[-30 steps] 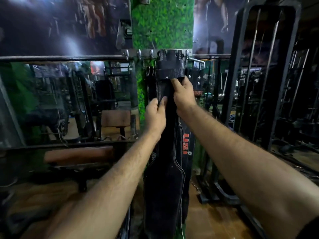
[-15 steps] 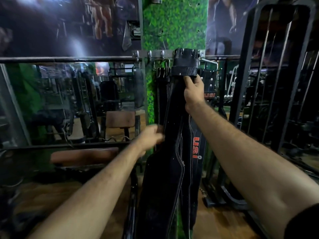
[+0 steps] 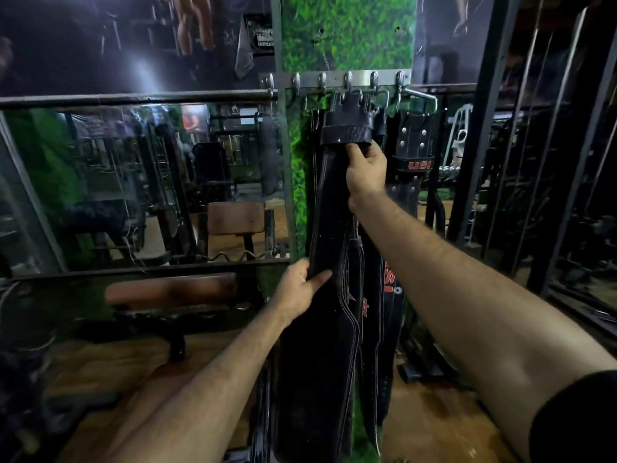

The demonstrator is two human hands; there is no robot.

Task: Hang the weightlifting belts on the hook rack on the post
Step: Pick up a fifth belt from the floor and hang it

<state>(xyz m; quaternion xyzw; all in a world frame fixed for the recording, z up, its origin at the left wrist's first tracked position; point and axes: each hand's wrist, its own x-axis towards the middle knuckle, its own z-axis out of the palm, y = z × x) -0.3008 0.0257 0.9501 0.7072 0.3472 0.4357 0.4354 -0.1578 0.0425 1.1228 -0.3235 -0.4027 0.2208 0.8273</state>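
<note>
Head view: a long black belt (image 3: 334, 228) hangs down the front of the green post (image 3: 347, 38). Its top end sits at the hook rack (image 3: 334, 78), near the middle of the rail, but the buckle is too dark to tell if it is fully over a hook.

The right hand (image 3: 365, 175) pinches the belt high up, just under the wide leather loop (image 3: 345, 133). The left hand (image 3: 300, 290) holds the belt's left edge lower down, fingers curled round it and thumb across the front. So both grips are clenched on the same belt.

More belts hang behind it — one with red letters (image 3: 410, 155) on the right side of the rack.

The belt looks thick and stiff — more like a board than a ribbon. It likely feels heavy and will swing if let go fast. The best place to hold seems to be near the top, close to the buckle, with the other hand steadying the wide part.
</note>
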